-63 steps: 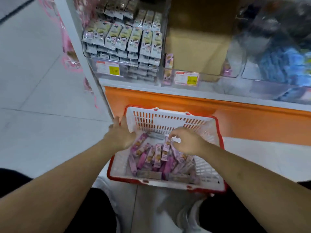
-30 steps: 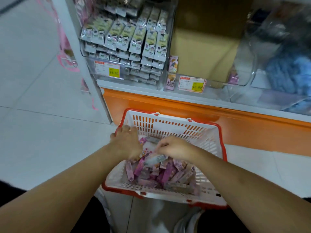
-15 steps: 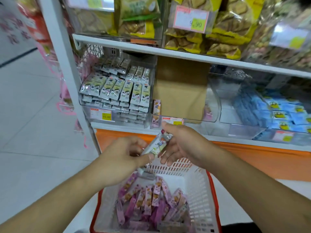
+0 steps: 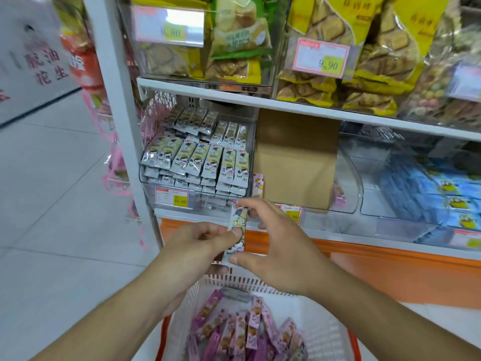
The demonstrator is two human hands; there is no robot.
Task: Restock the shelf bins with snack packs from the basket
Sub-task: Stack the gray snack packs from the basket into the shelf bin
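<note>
White store shelving (image 4: 299, 106) fills the view now, where half a second ago only its lower tier and more of the basket showed. Both hands have risen further from the basket (image 4: 325, 332), which now sits below them, its purple snack packs (image 4: 234, 332) too many and too overlapped to count. One snack pack (image 4: 237, 226), pale green and white, stands nearly upright between the two grips; earlier it was tilted. The left hand (image 4: 197, 246) pinches its lower half with thumb over the front. The right hand (image 4: 276, 246) touches its top edge with a fingertip and its bottom with the thumb, the other fingers spread loosely. Just above and behind the grips, a clear bin (image 4: 197, 162) holds many matching green packs in rows. Right of it stands one cardboard box (image 4: 294, 157), then a bin of blue packs (image 4: 440, 194). Four price tags (image 4: 322, 58) are readable.
</note>
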